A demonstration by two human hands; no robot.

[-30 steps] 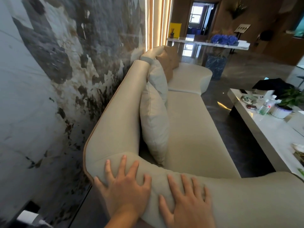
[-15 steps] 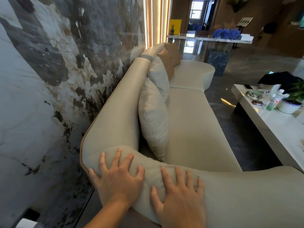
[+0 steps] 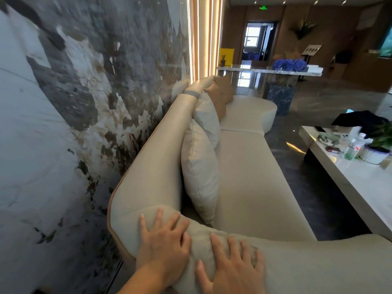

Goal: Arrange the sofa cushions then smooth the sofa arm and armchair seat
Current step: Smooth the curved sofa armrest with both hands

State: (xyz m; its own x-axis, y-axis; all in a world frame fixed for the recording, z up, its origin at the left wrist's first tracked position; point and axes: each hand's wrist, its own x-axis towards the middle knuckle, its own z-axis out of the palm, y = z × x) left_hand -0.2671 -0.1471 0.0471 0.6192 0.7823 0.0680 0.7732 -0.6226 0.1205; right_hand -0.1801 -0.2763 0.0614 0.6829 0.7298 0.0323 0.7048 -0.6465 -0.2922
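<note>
The cream sofa arm curves across the bottom of the view. My left hand lies flat on it near the corner with the backrest, fingers spread. My right hand presses flat beside it, fingers straight and apart. Behind the arm, a pale cushion stands upright against the sofa backrest. A second pale cushion leans behind it, and two tan cushions stand at the far end.
A marble-patterned wall runs close along the sofa's left side. A long white coffee table with a bottle, a potted plant and small items stands on the right, across a dark floor aisle. A console table with blue flowers stands beyond.
The view has tilted up a little. Both hands stay flat on the sofa arm, side by side, with little shift along it.
</note>
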